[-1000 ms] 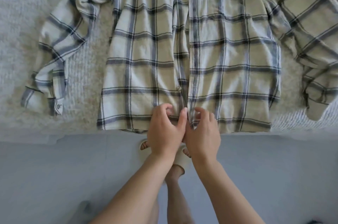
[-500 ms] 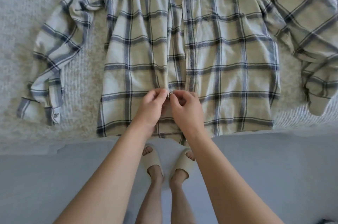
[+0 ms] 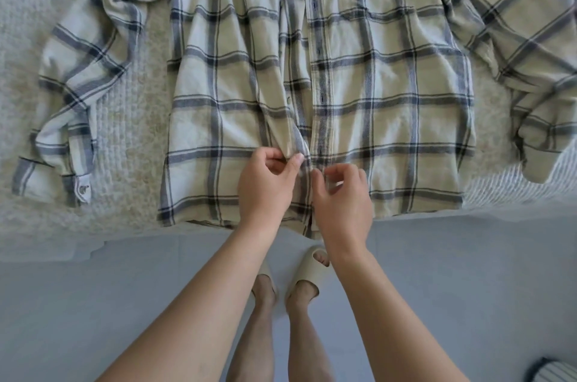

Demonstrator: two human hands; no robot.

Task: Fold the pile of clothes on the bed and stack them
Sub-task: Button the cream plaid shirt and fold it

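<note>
Meanwhile, slippers (image 3: 309, 269) and floor (image 3: 468, 288) lie below bed (image 3: 131, 106).

The bed (image 3: 131, 119) is covered with a pale, textured blanket, and a plaid button-up shirt (image 3: 390, 131) is laid flat on it, front up, with the hem at the near edge. Both sleeves are spread out to the sides on the cover, and the left cuff (image 3: 81, 188) is seen lying near the edge.
</note>
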